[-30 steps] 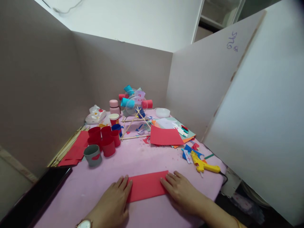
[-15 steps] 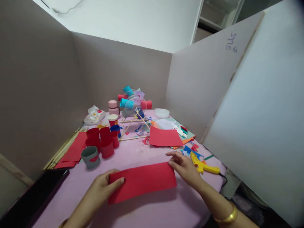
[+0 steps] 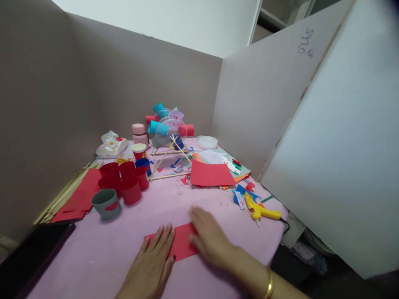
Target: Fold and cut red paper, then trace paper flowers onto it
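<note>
A strip of red paper (image 3: pixel 183 243) lies on the pink tablecloth right in front of me, partly hidden by both hands. My left hand (image 3: pixel 154 257) rests flat on its left part, fingers stretched out. Over the right part is my right hand (image 3: pixel 209 238), slightly blurred, fingers extended and touching the paper. Beyond them to the left stand several red paper cups (image 3: pixel 131 192) and a grey one (image 3: pixel 106 204) with a red heart. A second sheet of red paper (image 3: pixel 212 174) lies further back.
On the right lies a yellow glue gun (image 3: pixel 262 211) beside blue paper scraps. A stick frame (image 3: pixel 173 155) bears a wheel with coloured paper tubes. Farther left are a pink thermos (image 3: pixel 139 133), wooden sticks (image 3: pixel 64 193) and a black tray-like object (image 3: pixel 34 257). Grey partitions enclose the table.
The red paper has gone from being held up in my left hand to lying on the table. My left hand has opened flat on it; my right hand has moved left onto it.
</note>
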Demonstrator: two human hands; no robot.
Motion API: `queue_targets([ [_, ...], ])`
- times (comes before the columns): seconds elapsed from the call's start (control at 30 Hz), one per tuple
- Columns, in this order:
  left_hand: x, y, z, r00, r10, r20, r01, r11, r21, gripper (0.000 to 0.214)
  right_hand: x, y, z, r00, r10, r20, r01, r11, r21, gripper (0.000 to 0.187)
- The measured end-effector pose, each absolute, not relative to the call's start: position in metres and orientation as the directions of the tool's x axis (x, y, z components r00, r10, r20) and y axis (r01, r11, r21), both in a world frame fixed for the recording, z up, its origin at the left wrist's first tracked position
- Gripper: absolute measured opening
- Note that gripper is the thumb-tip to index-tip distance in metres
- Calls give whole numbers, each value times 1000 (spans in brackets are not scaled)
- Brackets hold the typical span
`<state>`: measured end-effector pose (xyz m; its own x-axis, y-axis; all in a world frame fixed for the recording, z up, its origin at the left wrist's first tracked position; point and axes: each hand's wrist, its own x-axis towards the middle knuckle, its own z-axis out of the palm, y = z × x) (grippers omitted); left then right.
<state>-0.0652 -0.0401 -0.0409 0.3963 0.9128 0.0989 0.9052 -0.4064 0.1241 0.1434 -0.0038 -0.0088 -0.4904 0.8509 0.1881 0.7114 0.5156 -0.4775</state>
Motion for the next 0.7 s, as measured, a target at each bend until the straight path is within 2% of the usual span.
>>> queue_targets([
  [0.07,-67,-38,-46,428,898,105,893,-438,101,50,127,-20,-6,-708,702,81,585,646,-491,73],
  [0.1,-68,-37,-48,439,893,96,890,-447,85,49,122,-26,-5,-752,658,44,547,659,-516,75],
  [0.2,-70,-35,-50,432,900,52,900,-434,43,51,122,-34,-6,-707,706,-30,599,576,-556,82],
  [0.33,-72,-37,-46,408,911,68,912,-410,29,55,144,-31,-11,-594,794,-133,726,458,-513,93],
  [0.6,-87,-48,-40,323,945,47,940,-326,101,58,196,-35,-15,-394,905,-160,885,326,-334,82],
  [0.7,-87,-48,-32,320,948,4,939,-317,134,57,205,-30,-9,-386,919,-83,865,330,-377,62],
])
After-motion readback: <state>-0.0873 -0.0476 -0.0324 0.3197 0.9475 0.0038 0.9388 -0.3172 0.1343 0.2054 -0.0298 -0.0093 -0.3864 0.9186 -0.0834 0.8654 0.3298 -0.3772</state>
